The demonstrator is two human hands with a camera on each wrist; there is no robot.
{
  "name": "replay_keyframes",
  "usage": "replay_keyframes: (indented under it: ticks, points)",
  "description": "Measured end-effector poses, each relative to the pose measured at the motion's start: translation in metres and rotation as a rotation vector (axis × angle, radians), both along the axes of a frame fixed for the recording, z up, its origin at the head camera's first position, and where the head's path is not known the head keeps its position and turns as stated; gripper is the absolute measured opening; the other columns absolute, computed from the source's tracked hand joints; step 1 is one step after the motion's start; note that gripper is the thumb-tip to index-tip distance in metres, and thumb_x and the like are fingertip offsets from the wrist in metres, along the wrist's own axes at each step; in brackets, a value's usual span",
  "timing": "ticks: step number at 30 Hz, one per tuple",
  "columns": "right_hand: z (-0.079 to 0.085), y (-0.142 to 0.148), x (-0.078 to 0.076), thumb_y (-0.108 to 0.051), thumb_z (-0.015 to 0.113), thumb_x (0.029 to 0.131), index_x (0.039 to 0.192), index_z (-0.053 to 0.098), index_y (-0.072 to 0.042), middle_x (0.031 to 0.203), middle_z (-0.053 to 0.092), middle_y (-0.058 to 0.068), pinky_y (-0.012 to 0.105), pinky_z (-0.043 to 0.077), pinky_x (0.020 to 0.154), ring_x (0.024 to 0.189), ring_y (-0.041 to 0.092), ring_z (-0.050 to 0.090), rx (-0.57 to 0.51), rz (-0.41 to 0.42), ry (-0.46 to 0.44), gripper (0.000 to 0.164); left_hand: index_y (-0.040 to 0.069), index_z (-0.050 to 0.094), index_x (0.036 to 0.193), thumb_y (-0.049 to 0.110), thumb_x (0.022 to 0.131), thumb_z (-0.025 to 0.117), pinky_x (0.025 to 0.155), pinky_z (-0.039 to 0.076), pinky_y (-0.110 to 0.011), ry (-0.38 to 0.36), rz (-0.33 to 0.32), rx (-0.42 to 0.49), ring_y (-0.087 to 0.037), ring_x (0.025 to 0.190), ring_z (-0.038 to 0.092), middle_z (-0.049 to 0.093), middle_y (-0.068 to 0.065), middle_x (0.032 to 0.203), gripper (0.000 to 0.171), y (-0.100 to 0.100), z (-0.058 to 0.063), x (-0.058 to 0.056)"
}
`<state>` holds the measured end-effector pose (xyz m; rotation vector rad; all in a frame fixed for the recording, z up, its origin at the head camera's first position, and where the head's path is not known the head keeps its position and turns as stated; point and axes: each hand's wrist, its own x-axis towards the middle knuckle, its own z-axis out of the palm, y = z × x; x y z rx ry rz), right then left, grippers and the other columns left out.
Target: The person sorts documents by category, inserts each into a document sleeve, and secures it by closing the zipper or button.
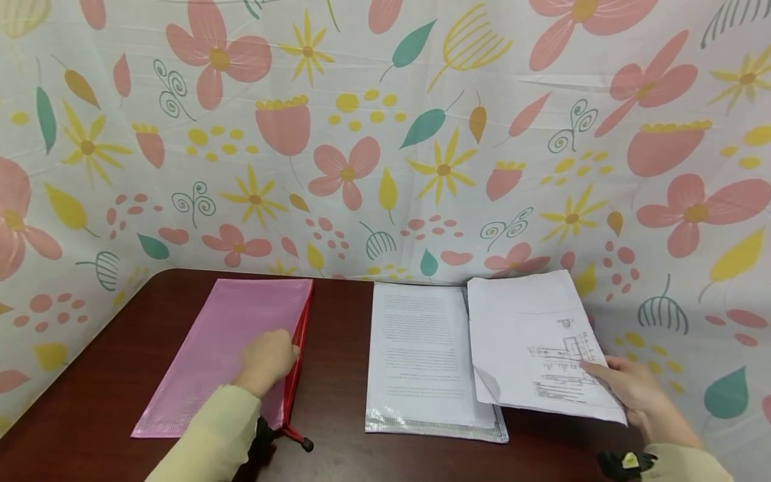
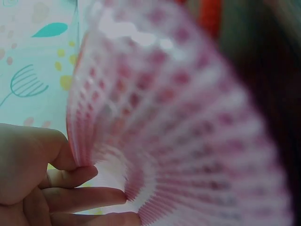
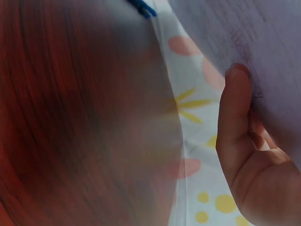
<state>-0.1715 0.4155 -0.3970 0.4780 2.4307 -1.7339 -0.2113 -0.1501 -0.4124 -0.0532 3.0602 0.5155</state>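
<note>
On the left of the table lies a pink mesh zip pouch [image 1: 223, 335] with a red zipper along its right edge. My left hand [image 1: 268, 361] pinches this edge, and in the left wrist view the fingers [image 2: 84, 195] are at the rim of the bent mesh. My right hand [image 1: 641, 395] grips a stack of paper sheets [image 1: 524, 335] by the right edge, thumb on top, over the table's right side. The top sheet carries a printed diagram, and its lower left corner is curled. In the right wrist view the thumb [image 3: 235, 103] lies along the paper.
A clear document pouch [image 1: 436, 428] with a grey mesh border and a printed page inside lies in the middle of the dark wooden table [image 1: 337, 375]. The paper stack overlaps its right edge. A flowered cloth [image 1: 385, 167] hangs behind and beside the table.
</note>
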Motion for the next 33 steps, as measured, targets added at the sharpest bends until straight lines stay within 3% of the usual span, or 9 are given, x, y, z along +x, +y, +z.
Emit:
replay_keyframes:
  ticks: [12,20,28,33]
  points:
    - [-0.008,-0.035,-0.004,-0.021,0.060,0.093,0.119,0.046,0.007,0.075,0.070,-0.006,0.035,0.058,0.061,0.067,0.017,0.070,-0.074,0.040,0.019,0.040,0.011,0.049,0.055,0.016,0.083,0.055,0.044,0.037,-0.034,0.053,-0.025,0.024,-0.020,0.055,0.046,0.050,-0.005,0.058,0.029,0.024,-0.006,-0.005]
    - [-0.015,-0.055,-0.006,-0.023,0.055,0.096,0.135,0.031,0.015,0.081,0.071,-0.002,0.036,0.058,0.063,0.071,0.019,0.071,-0.076,0.076,0.015,0.059,0.011,0.051,0.056,0.019,0.084,0.055,0.044,0.040,-0.035,0.062,-0.021,0.036,-0.019,0.055,0.048,0.053,-0.005,0.059,0.030,0.042,-0.006,-0.006]
    - [-0.020,-0.073,-0.011,-0.022,0.054,0.096,0.134,0.033,0.014,0.082,0.071,-0.001,0.035,0.058,0.063,0.071,0.019,0.071,-0.111,0.097,0.025,0.057,0.011,0.051,0.057,0.020,0.085,0.054,0.045,0.039,-0.033,0.049,-0.013,0.095,-0.019,0.054,0.048,0.053,-0.005,0.059,0.030,0.063,-0.006,-0.008]
    - [-0.022,-0.087,-0.014,-0.020,0.054,0.096,0.135,0.034,0.014,0.083,0.071,0.001,0.036,0.058,0.063,0.070,0.019,0.071,-0.128,0.127,0.034,0.055,0.011,0.049,0.056,0.019,0.085,0.052,0.044,0.036,-0.031,0.081,-0.034,0.135,-0.018,0.052,0.044,0.049,-0.004,0.056,0.030,0.070,-0.009,-0.011]
